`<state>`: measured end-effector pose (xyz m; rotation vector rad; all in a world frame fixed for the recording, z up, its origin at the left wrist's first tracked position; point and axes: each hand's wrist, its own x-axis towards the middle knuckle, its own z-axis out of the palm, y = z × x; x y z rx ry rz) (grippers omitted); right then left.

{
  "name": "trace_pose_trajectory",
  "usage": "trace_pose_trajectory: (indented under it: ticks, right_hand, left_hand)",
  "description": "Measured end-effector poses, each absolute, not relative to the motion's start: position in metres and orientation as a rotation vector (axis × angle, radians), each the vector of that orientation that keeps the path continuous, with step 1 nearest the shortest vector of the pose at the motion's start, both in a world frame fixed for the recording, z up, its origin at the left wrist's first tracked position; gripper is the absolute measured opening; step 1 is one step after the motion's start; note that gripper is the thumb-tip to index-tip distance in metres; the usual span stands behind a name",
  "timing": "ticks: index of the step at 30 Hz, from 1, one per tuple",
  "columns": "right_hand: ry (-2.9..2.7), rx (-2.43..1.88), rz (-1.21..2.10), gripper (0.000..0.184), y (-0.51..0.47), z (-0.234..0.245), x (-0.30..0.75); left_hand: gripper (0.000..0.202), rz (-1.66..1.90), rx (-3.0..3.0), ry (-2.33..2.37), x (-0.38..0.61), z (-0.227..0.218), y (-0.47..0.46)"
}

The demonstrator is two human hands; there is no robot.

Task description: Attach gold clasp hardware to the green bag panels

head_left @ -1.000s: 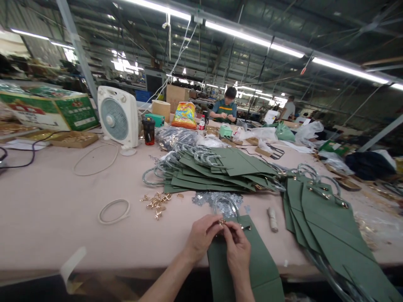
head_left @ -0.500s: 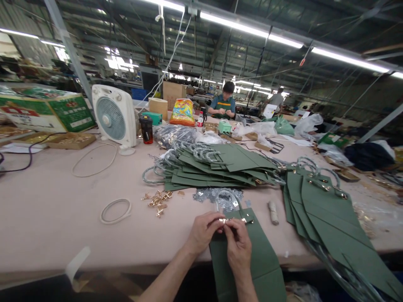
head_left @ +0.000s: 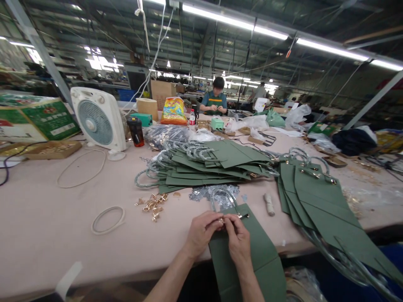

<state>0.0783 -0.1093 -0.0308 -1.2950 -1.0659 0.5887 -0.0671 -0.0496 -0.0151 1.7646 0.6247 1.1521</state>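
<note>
fan: a white box fan [head_left: 94, 121] stands upright at the far left of the desk [head_left: 47, 226].
ring: a white ring [head_left: 108, 220] lies flat near the front edge.
clasps: a small heap of gold clasps [head_left: 151, 203] sits right of the ring, apart from the hands.
left hand: the left hand [head_left: 203, 230] has its fingertips pinched on a small gold fitting [head_left: 222, 219].
right hand: the right hand [head_left: 239, 243] meets it, thumb and forefinger closed on the same fitting.
green panel: the green panel [head_left: 252, 260] lies under both hands, overhanging the desk's front edge, with the fitting at its top edge.
middle stack: a fanned middle stack [head_left: 214, 167] of green panels lies behind the hands.
right stack: a right stack [head_left: 317, 201] runs off the desk's right corner.
</note>
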Motion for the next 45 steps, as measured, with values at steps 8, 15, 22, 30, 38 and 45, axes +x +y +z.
trace_pose_trajectory:
  ticks: [8, 15, 22, 30, 38, 45]
  right_hand:
    - [-1.045, -1.289, 0.693, 0.032, -0.109, -0.025, 0.081]
    - [-0.843, -1.103, 0.887, 0.035, -0.105, -0.035, 0.084]
    - [-0.685, -0.915, 1.240, 0.058, -0.101, -0.029, 0.085]
    - [-0.782, -0.837, 1.272, 0.033, -0.106, -0.014, 0.087]
    - [-0.783, -0.969, 1.108, 0.035, -0.122, -0.032, 0.097]
    - [-0.898, -1.382, 0.588, 0.047, -0.143, -0.048, 0.160]
  left_hand:
    - [0.021, 1.202, 1.914, 0.575, -0.065, -0.015, -0.050]
    - [0.022, 1.187, 1.854, 0.606, -0.065, -0.017, -0.049]
    - [0.023, 1.193, 1.800, 0.588, -0.064, -0.015, -0.046]
    - [0.026, 1.126, 1.925, 0.637, -0.064, -0.024, -0.042]
    - [0.033, 1.106, 1.877, 0.694, -0.063, -0.022, -0.044]
    - [0.048, 1.214, 2.054, 1.007, -0.061, -0.027, -0.047]
